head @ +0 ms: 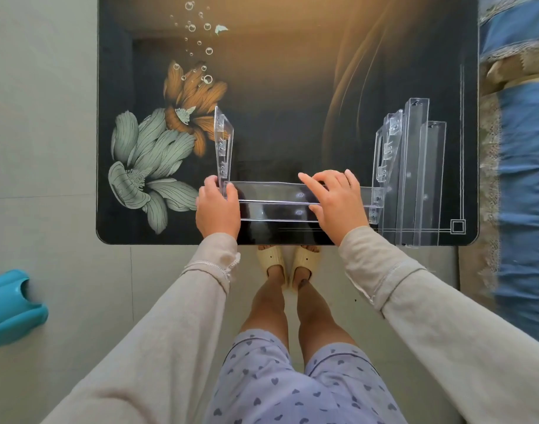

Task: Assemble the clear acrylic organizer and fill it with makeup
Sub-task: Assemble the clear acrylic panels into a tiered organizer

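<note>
A clear acrylic side panel (224, 145) stands upright near the table's front edge, and my left hand (217, 209) grips its lower end. A long clear shelf tray (277, 200) lies crosswise between my hands, its left end meeting that panel. My right hand (335, 203) presses down on the tray's right half, fingers spread over its top edge. A second clear side panel (387, 148) stands at the tray's right end. No makeup is in view.
Several loose clear acrylic strips (421, 172) lie at the table's front right. The dark glass table (292, 71) has a flower print on its left. A teal plastic object (11, 307) sits on the floor at left; blue patterned fabric (519, 166) runs along the right.
</note>
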Tool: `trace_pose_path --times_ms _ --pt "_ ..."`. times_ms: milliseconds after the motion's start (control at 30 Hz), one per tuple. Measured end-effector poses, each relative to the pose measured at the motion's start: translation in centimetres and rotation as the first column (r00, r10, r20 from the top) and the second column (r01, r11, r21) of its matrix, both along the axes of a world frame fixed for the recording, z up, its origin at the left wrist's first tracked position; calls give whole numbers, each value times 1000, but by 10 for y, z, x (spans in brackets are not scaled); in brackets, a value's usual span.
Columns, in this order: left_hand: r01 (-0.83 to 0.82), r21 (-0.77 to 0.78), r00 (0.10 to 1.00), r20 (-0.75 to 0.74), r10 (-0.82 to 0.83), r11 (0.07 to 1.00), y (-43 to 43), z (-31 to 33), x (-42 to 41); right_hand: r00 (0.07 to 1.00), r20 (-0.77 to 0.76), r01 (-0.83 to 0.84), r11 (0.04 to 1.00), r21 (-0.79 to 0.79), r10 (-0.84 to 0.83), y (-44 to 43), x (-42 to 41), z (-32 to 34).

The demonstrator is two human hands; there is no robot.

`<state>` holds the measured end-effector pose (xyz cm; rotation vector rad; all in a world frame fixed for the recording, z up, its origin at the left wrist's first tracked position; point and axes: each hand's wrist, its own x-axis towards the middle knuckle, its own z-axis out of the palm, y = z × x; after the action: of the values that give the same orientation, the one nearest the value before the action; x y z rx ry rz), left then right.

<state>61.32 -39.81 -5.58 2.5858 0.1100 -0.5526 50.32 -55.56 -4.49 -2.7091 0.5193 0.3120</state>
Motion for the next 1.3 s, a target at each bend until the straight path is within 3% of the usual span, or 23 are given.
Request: trace_pose_path --times_ms 133,233,333,433,567,667,833,1300 --pt "92 82 921 373 -116 992 0 12 -14 939 275 195 978 76 -209 -4 -21 14" --pt "251 51 861 444 -247 967 -16 17 -31 794 373 436 877 203 -481 -18 -44 19" --pt "506 21 791 386 -474 862 -44 17 -50 647 234 659 686 308 -726 -35 -63 16" --pt "721 39 638 353 -684 692 -76 14 -63 619 -35 749 577 326 -784 -45 -70 8" --pt "871 95 461 179 -869 482 -113 5 -71 721 -130 689 684 238 -681 -46 -66 4" --pt "905 98 406 97 -909 415 -128 -2 -73 777 -120 630 763 146 -618 -50 -63 4" --pt "888 60 448 101 -888 455 -135 -5 -74 814 -108 580 809 97 -571 -53 -61 2" --pt "889 84 436 141 -889 450 -133 -9 -76 814 -115 580 802 139 -569 -57 -63 0"
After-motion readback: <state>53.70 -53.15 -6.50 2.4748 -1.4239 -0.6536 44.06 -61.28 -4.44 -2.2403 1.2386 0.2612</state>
